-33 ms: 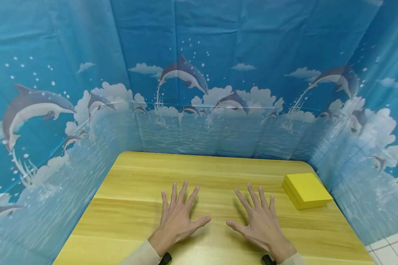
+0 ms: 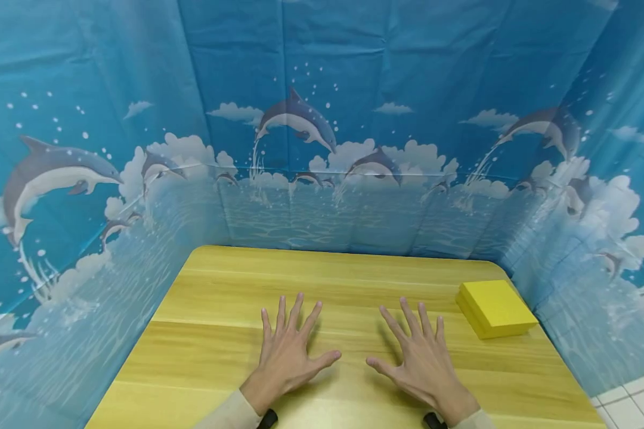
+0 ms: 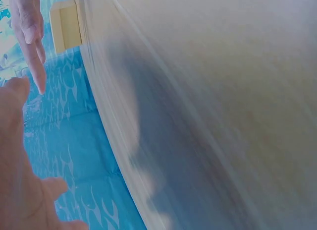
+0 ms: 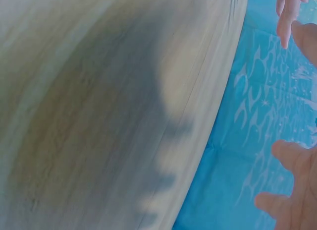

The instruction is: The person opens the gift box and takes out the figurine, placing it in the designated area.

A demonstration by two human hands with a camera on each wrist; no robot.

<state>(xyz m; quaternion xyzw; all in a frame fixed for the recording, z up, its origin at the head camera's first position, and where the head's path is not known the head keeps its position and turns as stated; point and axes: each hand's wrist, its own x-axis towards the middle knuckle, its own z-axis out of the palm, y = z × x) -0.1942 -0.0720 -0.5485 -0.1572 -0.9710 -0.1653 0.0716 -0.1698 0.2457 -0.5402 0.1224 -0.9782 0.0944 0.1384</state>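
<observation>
Yellow wood grain covers the worktop (image 2: 349,274) beneath the fingers of a person's two bare hands. The left hand (image 2: 287,357) and the right hand (image 2: 424,363) hover above it with their backs upward, the fingers of each straight and fanned apart, the two thumbs pointing toward each other across a gap. Both wrist views show soft shadows on the surface, set apart from the fingers that cast them. A plain yellow box (image 2: 496,308) rests on the worktop to the right of the right hand's fingers, apart from them and near the right edge; in the left wrist view it appears past the right hand. Ahead of the fingertips and along both sides hangs a creased blue sheet (image 2: 327,59), printed with leaping dolphins (image 2: 297,122), white clouds and rippling water. Behind the fingers, a black band (image 2: 268,419) shows under the left wrist and another under the right, next to pale sleeves (image 2: 228,414). White tiles (image 2: 630,411) show well to the right of the right hand's fingers, beyond the worktop.
</observation>
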